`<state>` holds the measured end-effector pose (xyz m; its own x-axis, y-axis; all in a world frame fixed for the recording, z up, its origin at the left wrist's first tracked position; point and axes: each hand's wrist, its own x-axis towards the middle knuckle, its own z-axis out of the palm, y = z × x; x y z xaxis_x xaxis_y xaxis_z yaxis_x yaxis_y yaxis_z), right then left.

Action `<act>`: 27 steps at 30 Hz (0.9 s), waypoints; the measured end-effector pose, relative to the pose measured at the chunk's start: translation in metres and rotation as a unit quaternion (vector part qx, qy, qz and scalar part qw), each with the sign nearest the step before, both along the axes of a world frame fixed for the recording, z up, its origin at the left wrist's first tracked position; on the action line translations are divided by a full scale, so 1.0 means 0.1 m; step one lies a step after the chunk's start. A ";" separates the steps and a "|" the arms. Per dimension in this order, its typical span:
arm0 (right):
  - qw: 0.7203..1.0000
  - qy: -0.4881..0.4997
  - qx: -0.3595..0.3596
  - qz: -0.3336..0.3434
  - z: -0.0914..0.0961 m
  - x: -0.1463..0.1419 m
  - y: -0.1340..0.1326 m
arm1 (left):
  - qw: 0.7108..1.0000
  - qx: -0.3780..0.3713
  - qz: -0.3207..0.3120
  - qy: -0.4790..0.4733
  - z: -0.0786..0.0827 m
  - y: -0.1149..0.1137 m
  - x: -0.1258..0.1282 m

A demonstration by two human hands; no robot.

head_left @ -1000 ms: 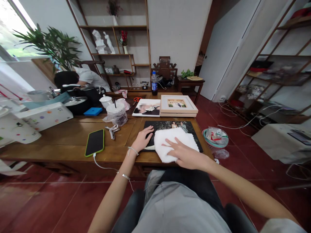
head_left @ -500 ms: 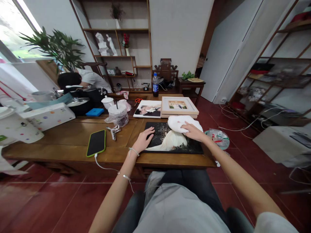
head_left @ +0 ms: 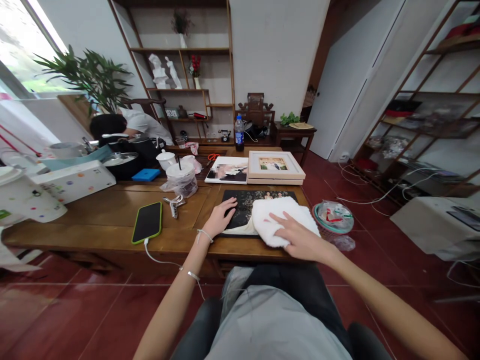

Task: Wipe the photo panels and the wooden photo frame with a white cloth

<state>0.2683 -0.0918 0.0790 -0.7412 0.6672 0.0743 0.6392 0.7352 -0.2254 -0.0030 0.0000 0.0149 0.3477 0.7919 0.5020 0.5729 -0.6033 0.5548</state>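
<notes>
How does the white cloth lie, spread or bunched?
Spread: the white cloth lies broad on the dark photo panel beneath the right hand; whether it's folded double, I cannot tell.

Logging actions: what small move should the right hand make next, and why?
Probably slide the white towel left across the photo panel: the right hand lies spread on the towel, which covers much of the panel's right side; the left hand rests at the left edge, picture exposed between.
</notes>
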 end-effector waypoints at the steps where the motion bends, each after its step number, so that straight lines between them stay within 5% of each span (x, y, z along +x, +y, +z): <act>1: 1.000 -0.004 -0.002 0.021 0.02 -0.07 -0.08 | 1.000 0.000 0.000 0.000 0.00 0.00 0.00; 7: 0.997 -0.005 0.025 0.079 -0.01 -0.41 -0.03 | 1.000 -0.010 -0.006 0.008 0.01 0.00 -0.01; 12: 0.996 0.028 0.072 -0.035 -0.17 -0.46 0.56 | 1.000 -0.009 -0.008 0.006 0.01 0.00 -0.02; 19: 0.988 0.030 0.085 -0.124 -0.23 -0.08 0.99 | 1.000 -0.009 -0.005 -0.001 -0.01 0.00 -0.02; 27: 0.988 0.064 0.048 -0.135 -0.23 0.32 0.82 | 1.000 -0.010 -0.003 -0.003 0.01 0.00 -0.02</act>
